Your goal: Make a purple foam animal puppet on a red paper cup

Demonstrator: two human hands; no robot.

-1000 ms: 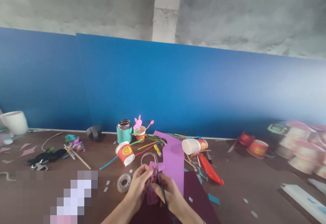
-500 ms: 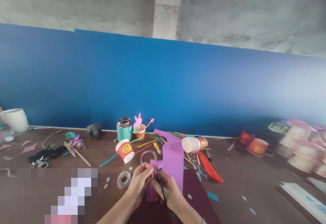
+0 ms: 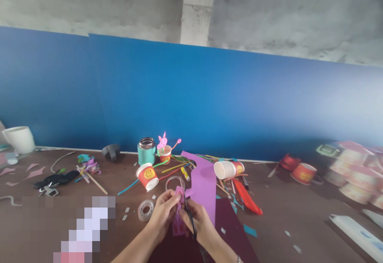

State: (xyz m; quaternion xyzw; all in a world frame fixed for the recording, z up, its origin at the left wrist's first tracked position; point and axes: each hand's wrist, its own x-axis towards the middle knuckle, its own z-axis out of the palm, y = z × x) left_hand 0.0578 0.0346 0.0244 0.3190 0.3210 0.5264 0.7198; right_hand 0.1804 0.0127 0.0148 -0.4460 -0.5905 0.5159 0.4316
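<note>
My left hand is closed, pinching a small pink paper piece at its upper end. My right hand is wrapped round black-handled scissors, whose blades stand against the pink piece. Both hands hover over a dark maroon sheet at the near edge of the brown table. A purple paper sheet lies just beyond my right hand. A roll of clear tape rests left of my left hand.
Red paper cups, one lying on its side, a teal jar, coloured sticks and an orange-red strip litter the middle. A white bucket stands far left. Stacked cups sit right. A blue board backs the table.
The view has shifted slightly. My hands have stayed together on the pink piece, with the scissors edging along it; nothing was let go.
</note>
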